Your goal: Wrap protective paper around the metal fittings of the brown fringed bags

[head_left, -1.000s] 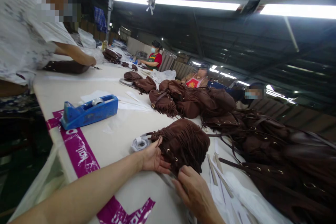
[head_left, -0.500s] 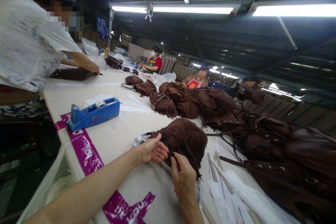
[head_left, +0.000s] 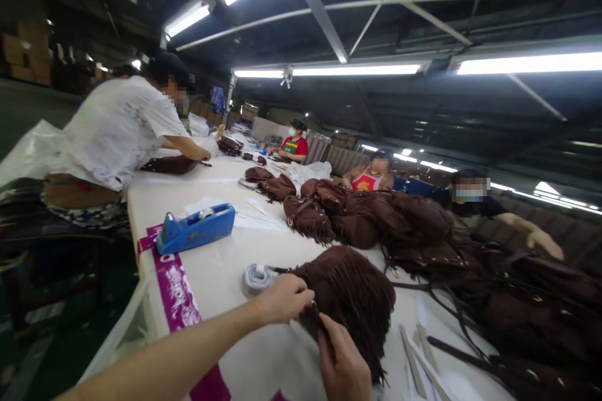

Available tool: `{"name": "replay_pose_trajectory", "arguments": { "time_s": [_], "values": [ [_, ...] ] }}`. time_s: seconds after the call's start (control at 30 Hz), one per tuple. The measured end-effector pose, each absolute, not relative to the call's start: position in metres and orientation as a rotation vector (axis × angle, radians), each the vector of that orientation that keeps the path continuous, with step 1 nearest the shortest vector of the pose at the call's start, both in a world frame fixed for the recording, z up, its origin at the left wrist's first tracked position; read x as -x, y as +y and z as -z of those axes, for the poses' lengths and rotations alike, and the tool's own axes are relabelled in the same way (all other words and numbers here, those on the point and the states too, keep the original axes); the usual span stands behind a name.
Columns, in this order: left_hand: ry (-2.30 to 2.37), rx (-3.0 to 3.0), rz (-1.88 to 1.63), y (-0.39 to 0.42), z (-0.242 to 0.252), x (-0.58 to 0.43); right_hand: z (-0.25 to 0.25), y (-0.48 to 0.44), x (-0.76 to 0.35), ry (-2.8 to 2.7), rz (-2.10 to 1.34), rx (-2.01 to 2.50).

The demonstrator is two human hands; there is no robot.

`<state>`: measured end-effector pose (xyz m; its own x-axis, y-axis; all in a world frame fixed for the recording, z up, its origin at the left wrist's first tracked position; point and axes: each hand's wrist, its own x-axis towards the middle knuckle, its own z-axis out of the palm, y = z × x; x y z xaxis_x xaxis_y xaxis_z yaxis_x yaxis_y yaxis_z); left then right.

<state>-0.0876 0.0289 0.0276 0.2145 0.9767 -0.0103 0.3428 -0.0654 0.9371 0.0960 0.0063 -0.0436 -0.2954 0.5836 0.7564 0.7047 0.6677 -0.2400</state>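
Observation:
A dark brown fringed bag (head_left: pixel 350 288) lies on the white table in front of me. My left hand (head_left: pixel 285 297) is closed at its near edge, thumb and fingers pinched on a short brown strap (head_left: pixel 309 321) of the bag. Lower and to the right, my right hand (head_left: pixel 345 357) also grips this strap, fingers curled around it. Part of the strap is hidden by my fingers. Just beyond my left wrist, a coiled roll of pale grey wrapping (head_left: pixel 258 279) touches the bag's left end.
A blue tape dispenser (head_left: pixel 195 229) stands at the left, near purple tape (head_left: pixel 176 291) on the table (head_left: pixel 254 357). More brown bags (head_left: pixel 376 213) are heaped along the right. Paper strips (head_left: pixel 414 360) lie at the lower right. A co-worker in white (head_left: pixel 126 131) leans over the far left.
My left fingers were loosely spread and are now curled onto the strap. My right hand keeps its grip. The view has tilted up, and the co-worker on the right has an arm stretched over the heap.

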Motion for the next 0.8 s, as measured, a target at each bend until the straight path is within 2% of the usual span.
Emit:
{"name": "replay_pose_trajectory", "arguments": {
  "time_s": [0.1,0.3,0.47,0.53,0.67,0.8],
  "values": [
    [1.031,-1.09,-0.449,0.031,-0.001,0.074,0.042,-0.015,-0.092,-2.076,0.157,1.016],
    [0.926,-0.847,-0.58,0.037,0.03,0.063,0.024,-0.024,-0.087,-2.155,-0.13,1.068],
    [0.832,-0.782,-0.448,0.038,0.017,0.076,0.001,0.013,-0.093,-2.282,0.082,1.14],
    [0.806,-0.742,-0.409,0.035,0.017,0.08,0.002,0.027,-0.094,-2.453,0.107,1.209],
    [0.802,-0.68,-0.382,0.026,0.025,0.084,0.017,0.04,-0.092,-2.54,-0.078,1.36],
    [0.804,-0.652,-0.334,0.022,0.026,0.083,0.022,0.043,-0.092,-2.55,-0.126,1.311]
  ]
}}
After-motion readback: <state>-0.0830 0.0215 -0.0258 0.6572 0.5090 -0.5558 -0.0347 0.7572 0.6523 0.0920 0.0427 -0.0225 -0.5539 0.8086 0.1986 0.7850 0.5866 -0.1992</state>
